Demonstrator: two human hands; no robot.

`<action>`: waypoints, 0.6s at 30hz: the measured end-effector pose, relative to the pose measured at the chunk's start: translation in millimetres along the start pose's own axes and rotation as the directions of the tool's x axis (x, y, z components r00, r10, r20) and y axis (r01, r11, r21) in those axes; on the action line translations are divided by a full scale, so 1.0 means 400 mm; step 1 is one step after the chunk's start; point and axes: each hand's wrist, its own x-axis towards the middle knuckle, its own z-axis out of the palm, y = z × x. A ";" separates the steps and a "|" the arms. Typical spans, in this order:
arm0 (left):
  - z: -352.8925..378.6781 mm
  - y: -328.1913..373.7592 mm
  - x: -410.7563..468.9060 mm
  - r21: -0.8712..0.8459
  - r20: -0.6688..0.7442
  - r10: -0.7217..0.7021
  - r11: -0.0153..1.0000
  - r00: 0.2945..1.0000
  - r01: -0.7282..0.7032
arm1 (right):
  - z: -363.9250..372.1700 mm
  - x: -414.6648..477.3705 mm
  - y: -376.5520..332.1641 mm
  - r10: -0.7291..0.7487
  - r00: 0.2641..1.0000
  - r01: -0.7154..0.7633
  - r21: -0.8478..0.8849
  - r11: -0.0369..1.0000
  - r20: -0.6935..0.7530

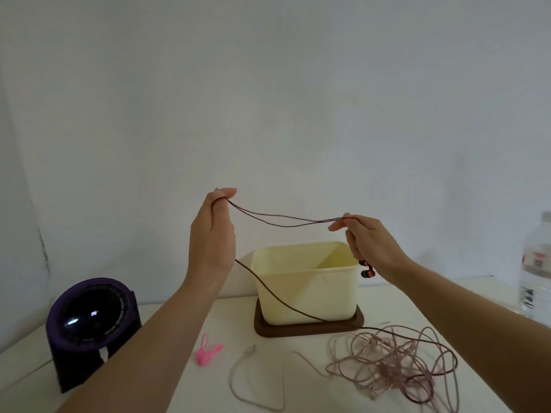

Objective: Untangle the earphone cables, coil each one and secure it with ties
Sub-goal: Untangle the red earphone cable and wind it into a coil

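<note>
Left hand (213, 236), right hand (372, 248) each pinching dark red thin earphone cable (283, 223), stretching it above white desk (235, 323). Tail running into pale pink tangled cable heap (393, 365) toward desk's front-right corner; harder pulling probably tightening snag, dragging heap.

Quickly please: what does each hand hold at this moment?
Left hand: pinches the dark red earphone cable, raised.
Right hand: pinches the same cable; its earbuds hang below.

Lost the water bottle (536, 278) partly to the right edge; could not read its blurred label. Saw only part of the earbuds (367, 271) behind the right hand (372, 245). Could not follow single strands in the pink tangle (387, 365)
</note>
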 end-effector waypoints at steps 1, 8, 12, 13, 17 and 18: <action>-0.001 -0.001 -0.001 0.002 0.000 0.001 1.000 1.000 -0.001 | 0.001 -0.003 0.000 -0.032 0.999 0.031 -0.075 0.997 -0.014; -0.010 -0.008 -0.004 0.032 0.005 -0.019 0.999 1.000 0.019 | 0.029 -0.050 -0.011 0.136 0.910 0.059 -0.445 0.894 0.392; -0.016 -0.004 -0.001 0.040 0.002 0.009 0.999 1.000 -0.009 | 0.065 -0.094 0.013 0.499 0.634 0.190 -0.744 0.640 0.591; -0.020 -0.003 0.000 0.044 -0.001 0.022 0.999 1.000 -0.022 | 0.069 -0.098 0.025 0.570 0.590 0.242 -0.798 0.551 0.572; -0.041 -0.011 0.007 0.110 -0.044 0.071 0.992 0.996 -0.066 | 0.039 -0.084 0.034 0.635 0.656 0.177 -0.901 0.396 0.408; -0.045 -0.016 0.009 0.120 -0.050 0.072 0.991 0.996 -0.066 | 0.025 -0.074 0.031 0.632 0.688 0.114 -0.913 0.391 0.356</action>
